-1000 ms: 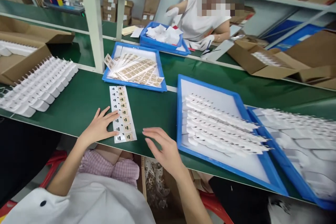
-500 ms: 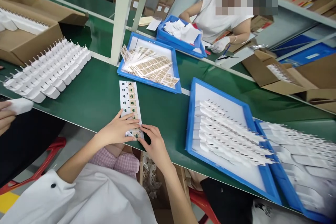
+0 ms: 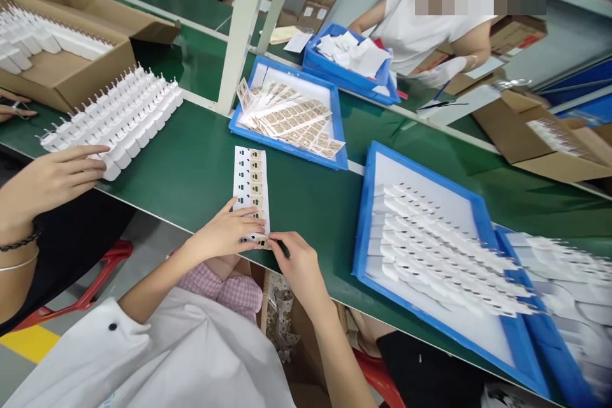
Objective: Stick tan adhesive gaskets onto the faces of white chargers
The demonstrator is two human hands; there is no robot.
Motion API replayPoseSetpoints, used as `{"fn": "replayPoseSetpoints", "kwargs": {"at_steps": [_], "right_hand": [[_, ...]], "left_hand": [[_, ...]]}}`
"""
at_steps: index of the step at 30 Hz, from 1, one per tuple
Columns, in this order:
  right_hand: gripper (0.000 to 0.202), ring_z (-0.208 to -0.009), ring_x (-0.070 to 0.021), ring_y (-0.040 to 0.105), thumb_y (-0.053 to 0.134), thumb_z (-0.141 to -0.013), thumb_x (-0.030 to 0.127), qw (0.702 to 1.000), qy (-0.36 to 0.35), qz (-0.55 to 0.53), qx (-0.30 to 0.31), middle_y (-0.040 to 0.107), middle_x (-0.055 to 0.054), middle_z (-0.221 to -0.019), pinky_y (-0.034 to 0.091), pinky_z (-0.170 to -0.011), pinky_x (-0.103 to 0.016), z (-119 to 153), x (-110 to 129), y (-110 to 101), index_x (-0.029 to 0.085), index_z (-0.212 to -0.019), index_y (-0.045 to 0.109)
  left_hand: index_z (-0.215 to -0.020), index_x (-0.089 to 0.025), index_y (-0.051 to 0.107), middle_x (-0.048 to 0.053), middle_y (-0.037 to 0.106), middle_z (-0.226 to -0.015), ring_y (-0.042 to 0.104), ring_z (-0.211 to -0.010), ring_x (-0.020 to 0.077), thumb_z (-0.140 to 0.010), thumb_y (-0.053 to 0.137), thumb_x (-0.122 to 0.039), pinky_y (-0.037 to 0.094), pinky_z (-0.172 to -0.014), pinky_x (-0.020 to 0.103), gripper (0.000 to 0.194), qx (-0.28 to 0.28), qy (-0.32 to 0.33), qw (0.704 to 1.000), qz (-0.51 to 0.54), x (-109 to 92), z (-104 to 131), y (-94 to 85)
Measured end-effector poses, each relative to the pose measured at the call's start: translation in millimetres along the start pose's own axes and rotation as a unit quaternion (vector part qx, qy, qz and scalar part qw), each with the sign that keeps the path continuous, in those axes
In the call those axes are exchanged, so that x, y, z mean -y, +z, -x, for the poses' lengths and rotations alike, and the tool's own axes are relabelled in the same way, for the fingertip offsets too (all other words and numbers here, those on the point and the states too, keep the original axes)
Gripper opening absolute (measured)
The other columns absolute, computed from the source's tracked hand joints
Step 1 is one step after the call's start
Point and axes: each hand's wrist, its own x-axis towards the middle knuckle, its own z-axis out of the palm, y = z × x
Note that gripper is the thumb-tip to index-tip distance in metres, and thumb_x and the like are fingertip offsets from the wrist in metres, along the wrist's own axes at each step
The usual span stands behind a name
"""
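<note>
A white strip with rows of small tan and dark shapes (image 3: 249,173) lies on the green table near its front edge. My left hand (image 3: 227,229) rests flat across its lower part, fingers spread. At the lower right corner of the strip, the thumb and index finger of my right hand (image 3: 297,259) pinch the edge. Beyond the strip, a blue-rimmed tray (image 3: 290,152) holds a loose pile of similar tan sheets (image 3: 289,116).
Rows of white parts (image 3: 138,108) stand at the left, where a neighbour's hand (image 3: 62,178) touches them. An open carton (image 3: 95,76) sits behind. At the right, a blue tray (image 3: 366,223) holds more white parts. Across the table, a person works beside a blue bin (image 3: 344,83).
The whole view has shifted, so the table's contents appear further right. The neighbour's hand has reached the white rows with its part. My right fingers now pinch the strip's corner; my left hand stays on it.
</note>
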Motion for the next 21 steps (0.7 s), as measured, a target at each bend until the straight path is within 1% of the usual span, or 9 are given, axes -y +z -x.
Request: {"fn": "replayPoseSetpoints", "kwargs": {"at_steps": [4, 6, 9, 11, 14, 16, 18, 20, 21], "right_hand": [[0.024, -0.079, -0.0217, 0.07, 0.046, -0.104, 0.019, 0.997, -0.054, 0.058, 0.01, 0.073, -0.006, -0.084, 0.056, -0.068, -0.033, -3, 1, -3, 0.021, -0.088, 0.064], [0.025, -0.079, -0.0227, 0.067, 0.046, -0.103, 0.016, 0.988, -0.094, 0.118, 0.021, 0.071, -0.007, -0.083, 0.054, -0.069, -0.034, -2, 5, -6, 0.021, -0.085, 0.063], [0.024, -0.075, -0.0241, 0.061, 0.049, -0.099, 0.009, 0.957, -0.167, 0.235, 0.034, 0.067, -0.007, -0.078, 0.05, -0.068, -0.037, 3, 15, -12, 0.019, -0.082, 0.062], [0.024, -0.07, -0.0236, 0.057, 0.05, -0.097, 0.005, 0.936, -0.209, 0.283, 0.033, 0.062, -0.006, -0.073, 0.046, -0.065, -0.037, 7, 21, -18, 0.018, -0.08, 0.062], [0.024, -0.068, -0.0226, 0.055, 0.049, -0.098, 0.006, 0.927, -0.237, 0.29, 0.009, 0.06, -0.006, -0.072, 0.045, -0.065, -0.036, 12, 27, -29, 0.017, -0.08, 0.06], [0.022, -0.069, -0.0214, 0.057, 0.049, -0.1, 0.009, 0.941, -0.232, 0.245, -0.014, 0.061, -0.005, -0.074, 0.046, -0.066, -0.035, 14, 29, -37, 0.018, -0.083, 0.059], [0.015, -0.071, -0.019, 0.06, 0.053, -0.101, 0.014, 0.966, -0.197, 0.158, -0.048, 0.063, -0.004, -0.078, 0.048, -0.067, -0.032, 18, 29, -43, 0.019, -0.089, 0.06], [0.01, -0.07, -0.0164, 0.062, 0.059, -0.1, 0.018, 0.985, -0.129, 0.062, -0.093, 0.064, -0.002, -0.079, 0.048, -0.067, -0.028, 22, 28, -45, 0.02, -0.091, 0.061], [0.009, -0.069, -0.0155, 0.062, 0.062, -0.099, 0.02, 0.989, -0.091, 0.017, -0.115, 0.065, -0.001, -0.079, 0.048, -0.066, -0.027, 25, 26, -44, 0.021, -0.09, 0.061]], "left_hand": [[-0.13, -0.028, 0.069, 0.002, 0.065, -0.147, 0.044, -0.153, 0.026, -0.099, 0.065, -0.04, 0.009, -0.134, 0.059, 0.033, 0.008, 0.0, 1.0, -0.003, -2, 1, -3.5], [-0.13, -0.028, 0.069, 0.001, 0.064, -0.149, 0.043, -0.154, 0.0251, -0.098, 0.066, -0.041, 0.007, -0.134, 0.058, 0.035, 0.009, 0.005, 1.0, -0.002, -2, 3, -5.2], [-0.13, -0.029, 0.069, 0.001, 0.063, -0.15, 0.044, -0.154, 0.0236, -0.097, 0.067, -0.045, 0.008, -0.135, 0.053, 0.037, 0.006, 0.018, 1.0, 0.0, 1, 4, -4.7], [-0.131, -0.03, 0.069, 0.001, 0.063, -0.15, 0.044, -0.153, 0.024, -0.095, 0.069, -0.047, 0.009, -0.135, 0.053, 0.039, 0.002, 0.025, 1.0, -0.004, 3, 3, -1.4], [-0.135, -0.03, 0.067, 0.003, 0.061, -0.151, 0.044, -0.154, 0.0266, -0.094, 0.07, -0.049, 0.01, -0.134, 0.057, 0.045, 0.004, 0.032, 0.999, -0.023, 6, 0, 4.5], [-0.139, -0.028, 0.065, 0.006, 0.058, -0.155, 0.041, -0.155, 0.0282, -0.094, 0.069, -0.051, 0.012, -0.133, 0.058, 0.051, 0.003, 0.039, 0.998, -0.044, 5, 2, 2.6], [-0.143, -0.027, 0.061, 0.007, 0.054, -0.158, 0.039, -0.156, 0.0304, -0.093, 0.069, -0.056, 0.017, -0.132, 0.059, 0.058, -0.032, 0.034, 0.996, -0.076, 5, 12, -9.3], [-0.144, -0.026, 0.059, 0.009, 0.054, -0.158, 0.04, -0.154, 0.0333, -0.092, 0.066, -0.059, 0.026, -0.129, 0.057, 0.062, -0.132, -0.021, 0.984, -0.121, 9, 34, -32.1], [-0.143, -0.025, 0.06, 0.011, 0.057, -0.155, 0.042, -0.151, 0.0341, -0.094, 0.064, -0.058, 0.031, -0.125, 0.055, 0.059, -0.207, -0.08, 0.964, -0.146, 12, 48, -46.3]]}}
